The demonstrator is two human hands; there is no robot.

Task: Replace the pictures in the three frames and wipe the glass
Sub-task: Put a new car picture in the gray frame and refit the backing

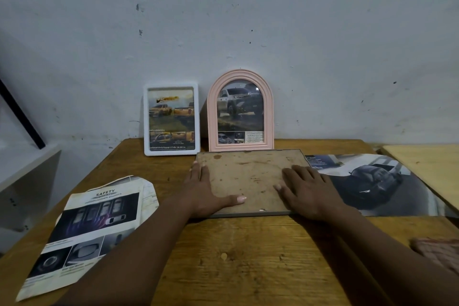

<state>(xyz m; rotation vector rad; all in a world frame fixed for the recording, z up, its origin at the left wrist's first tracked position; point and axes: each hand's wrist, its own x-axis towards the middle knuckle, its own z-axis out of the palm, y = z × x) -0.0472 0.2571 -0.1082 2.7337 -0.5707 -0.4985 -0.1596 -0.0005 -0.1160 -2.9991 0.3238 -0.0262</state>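
Third frame (248,179) lies face down on the worktop (248,256), stained backing board up. Both hands flat on it, fingers straight, gripping nothing: left hand (207,189) along its left edge with thumb across the board, right hand (304,190) on its right part. White frame (172,119) and pink arched frame (240,110) lean against the wall behind, each holding a truck picture. Safety leaflet (92,228) lies left, car poster (377,184) right, pink cloth (437,251) at the right edge.

White frame (171,153) and pink arched frame (240,74) are standing upright at bench (248,256) rear, holding car prints (239,107). Third frame (248,179) is lying face-down, stained backing up; loose car picture (372,181) is lying just beside it.
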